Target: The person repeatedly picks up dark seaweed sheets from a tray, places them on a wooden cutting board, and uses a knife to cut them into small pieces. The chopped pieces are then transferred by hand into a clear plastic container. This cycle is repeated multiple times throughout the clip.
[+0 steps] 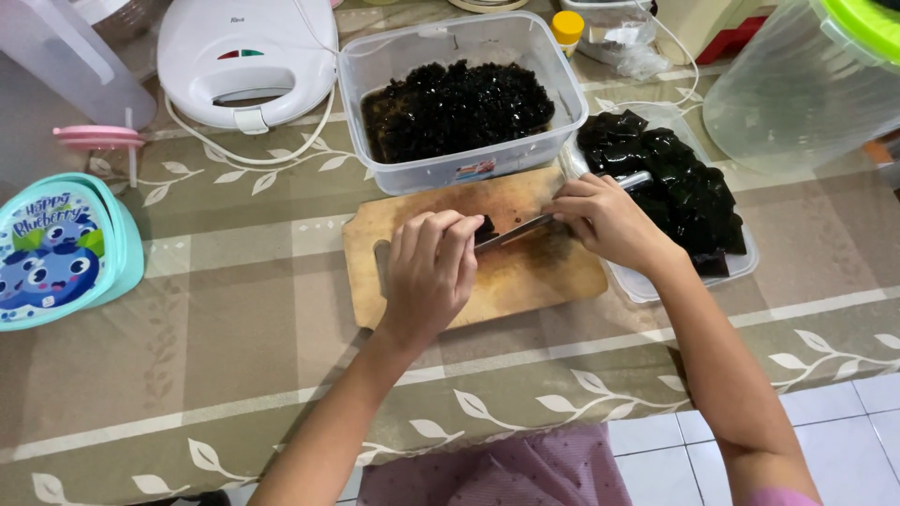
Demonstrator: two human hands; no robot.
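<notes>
Black grass-jelly piece (485, 228), glossy and dark, sits on the worn wooden cutting board (412, 220) near the middle of the bench (234, 319), mostly hidden under the fingers.

- Left hand (429, 272): palm down, fingers curled over the piece, pinning it to the board. Closed loosely on it, not lifting it.
- Right hand (607, 223): wrapped tight round the handle of a metal kitchen knife (514, 230); blade angled toward the piece, tip at or just beside it. Can't tell whether the edge is already into the jelly.

Progress, judged from the layout:
- Done: clear rectangular plastic tub (553, 66) behind the board holds a deep heap of small diced black jelly cubes (459, 108) in dark liquid. Looks well over half full.
- Left: shallow clear plastic tray (647, 286) right of the board carries a pile of large uncut black jelly slabs (684, 192). Sizeable stock remaining.
- In hand: one piece on the board, the rest of the board bare.

Estimate: roughly mid-job, maybe a bit past.

Nearby, not involved: white sandwich maker (246, 58), teal cartoon-printed lidded tub (61, 248), big clear jar with green lid (806, 80).
</notes>
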